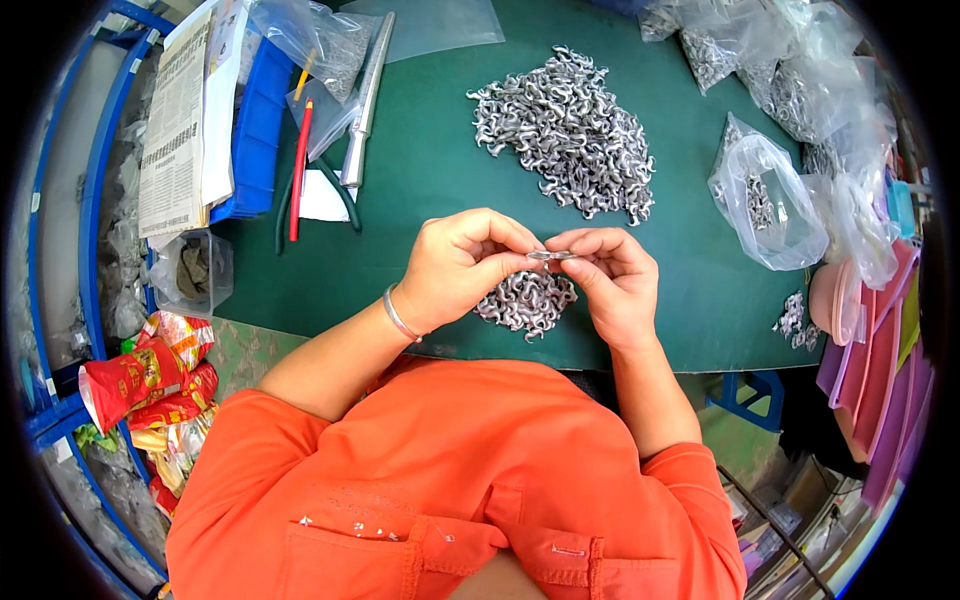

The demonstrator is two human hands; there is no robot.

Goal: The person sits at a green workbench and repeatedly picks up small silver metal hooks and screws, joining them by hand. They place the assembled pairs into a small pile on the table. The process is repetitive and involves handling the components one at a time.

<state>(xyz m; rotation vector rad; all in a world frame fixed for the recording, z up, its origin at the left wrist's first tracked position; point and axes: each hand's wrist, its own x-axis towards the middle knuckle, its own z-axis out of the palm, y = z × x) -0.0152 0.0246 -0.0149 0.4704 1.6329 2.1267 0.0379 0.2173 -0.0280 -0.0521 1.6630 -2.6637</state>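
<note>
My left hand and my right hand meet over the near side of a green table. Between both sets of pinched fingertips is a small curved metal piece, silvery grey; its exact shape is partly covered by the fingers. Right below the hands lies a small heap of similar metal pieces. A much larger pile of curved, hook-like metal pieces spreads farther back on the table. On my left wrist sits a silver bangle.
At the left are a blue bin, newspapers, a red pencil-like stick, a tapered metal rod and a clear tub. An opened plastic bag of metal pieces stands right, near a few loose pieces.
</note>
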